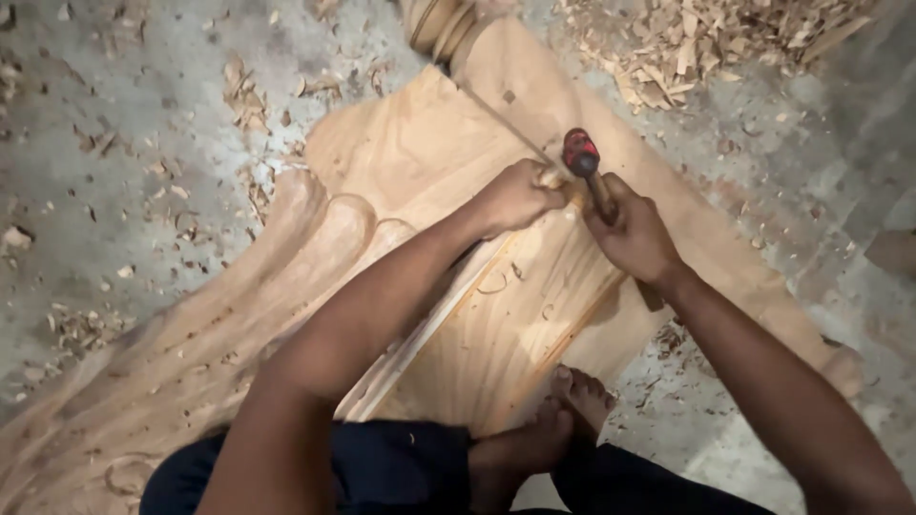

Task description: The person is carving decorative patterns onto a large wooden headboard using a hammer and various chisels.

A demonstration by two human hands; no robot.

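A large pale carved wooden piece (429,153) lies on the floor in front of me, with curved flutes along its left side. My left hand (515,198) is closed around a chisel (553,177), whose wooden top just shows above my fist, held against the wood. My right hand (630,234) grips the handle of a mallet with a red and dark head (579,153). The mallet head sits right at the chisel's top. My bare feet (558,420) rest against the near edge of the carving.
Grey concrete floor (114,191) scattered with wood chips. A heap of shavings (706,38) lies at the top right. A turned wooden part (439,24) sticks out at the carving's far end. My dark trousers (382,467) fill the bottom.
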